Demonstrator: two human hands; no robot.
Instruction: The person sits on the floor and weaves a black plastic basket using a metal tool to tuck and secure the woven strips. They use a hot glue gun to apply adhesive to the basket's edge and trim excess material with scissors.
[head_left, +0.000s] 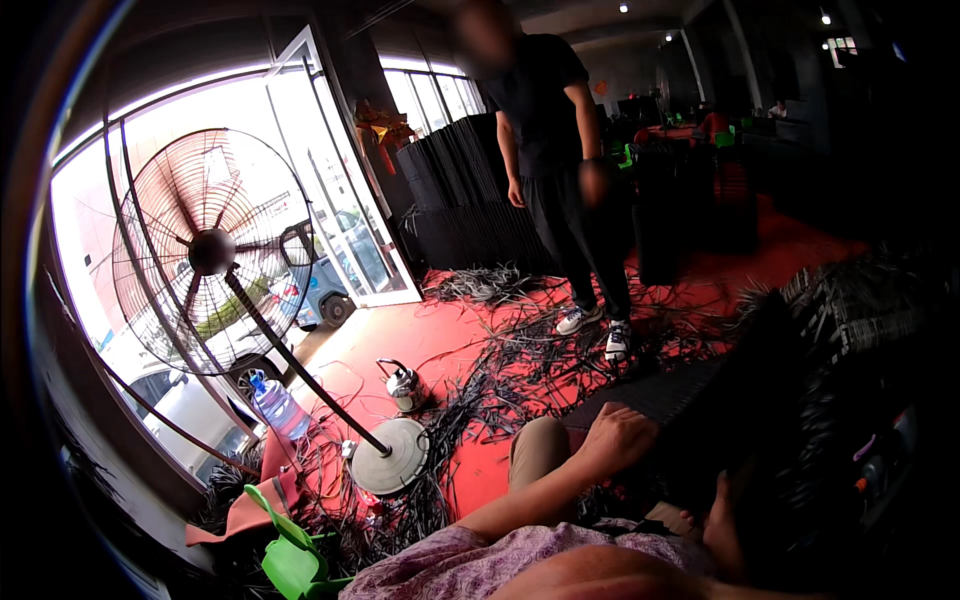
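Observation:
My left hand [618,440] is closed in a fist above my bent knee, beside a dark woven panel [640,393]. What its fingers hold, if anything, does not show. Lower and further right, in deep shadow, my right hand [718,525] looks closed with its thumb raised. Whatever it grips is lost in the dark. To the right of both hands rises a large black shape [750,380] whose kind I cannot make out. A heap of dark strips [850,310] lies past it.
Ahead stands a person [545,130] in dark clothes. Loose black strips [500,370] litter the red floor [480,470]. To the left are a pedestal fan [212,250], a metal kettle [402,385], a water jug [280,405] and a green chair [290,560]. Dark stacked panels [455,190] stand behind.

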